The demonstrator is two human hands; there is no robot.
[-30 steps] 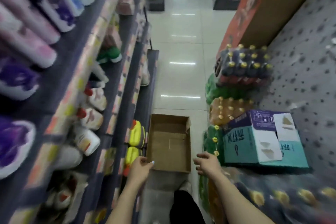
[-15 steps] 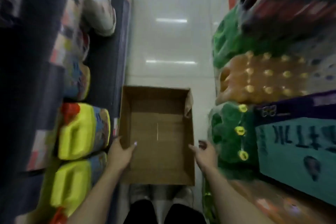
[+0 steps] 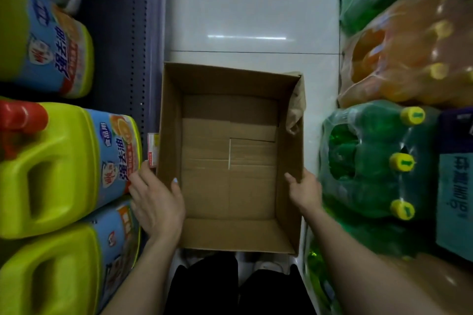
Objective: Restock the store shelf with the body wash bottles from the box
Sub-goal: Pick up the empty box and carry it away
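Note:
An open brown cardboard box (image 3: 230, 89) sits on the white tiled floor in front of my feet. Nothing lies inside it; only its bare bottom flaps show. My left hand (image 3: 156, 202) grips the box's left wall, thumb inside and fingers outside. My right hand (image 3: 305, 193) grips the right wall in the same way. No body wash bottle is in view. The dark store shelf (image 3: 122, 33) runs along the left.
Yellow-green detergent jugs (image 3: 58, 166) with red caps fill the low shelf at left, close to my left hand. At right stand shrink-wrapped packs of green bottles (image 3: 371, 166) and orange bottles (image 3: 409, 54), plus a teal carton (image 3: 455, 199). White floor (image 3: 250, 7) stretches beyond the box.
I have bent down towards the box, so it fills more of the view. Both hands went from hovering near its near corners to gripping its side walls.

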